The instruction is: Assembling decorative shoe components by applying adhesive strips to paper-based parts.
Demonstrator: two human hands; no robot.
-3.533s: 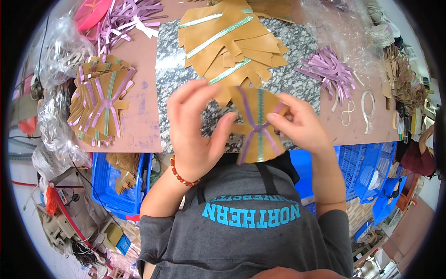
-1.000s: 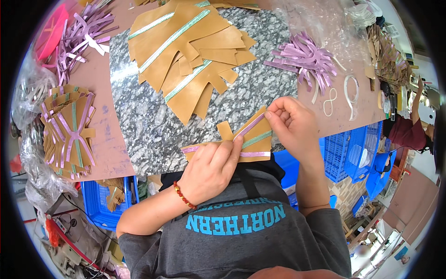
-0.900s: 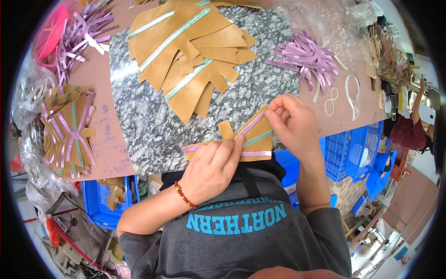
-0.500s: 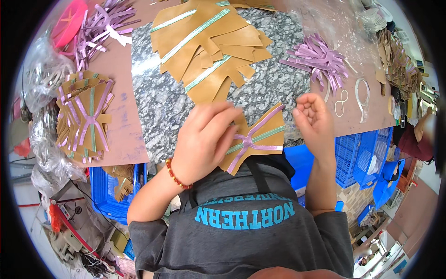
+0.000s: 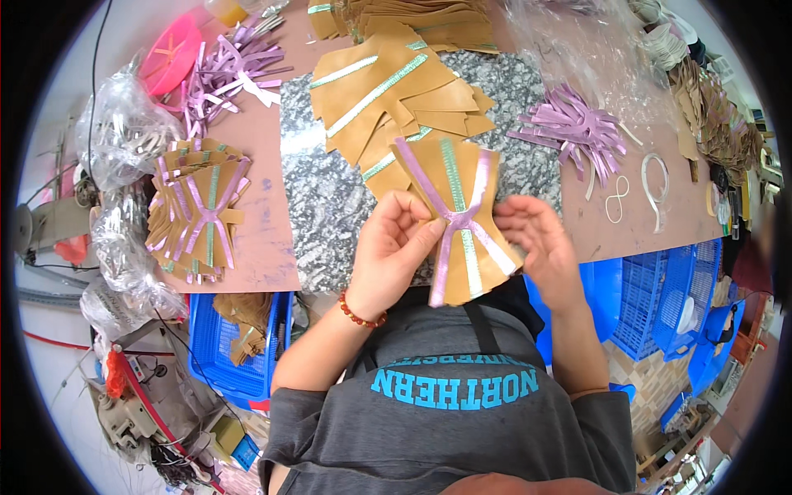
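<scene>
My left hand (image 5: 394, 252) pinches the waist of a tan leather-like cutout (image 5: 459, 219) between thumb and fingers. Two purple strips and a green shiny one cross its face and meet in a purple wrap at the middle. Close to the cutout's right edge is my right hand (image 5: 540, 247), its fingers loosely bent and apart; whether they touch the edge is unclear. Just beyond lies a fanned pile of tan cutouts (image 5: 388, 78) with green strips, on a speckled stone slab (image 5: 318, 223).
Similar cutouts with purple crossings are stacked (image 5: 202, 210) at the left. Purple strips lie in one bundle (image 5: 573, 128) at right and another (image 5: 235, 70) by a pink dish (image 5: 172, 54). Blue crates (image 5: 231, 346) stand below the table (image 5: 264, 247). Clear plastic (image 5: 577, 41) lies at the back right.
The cutout has turned more upright and risen over the slab, now pinched in my left hand. My right hand has come lower and nearer its edge. The view has shifted.
</scene>
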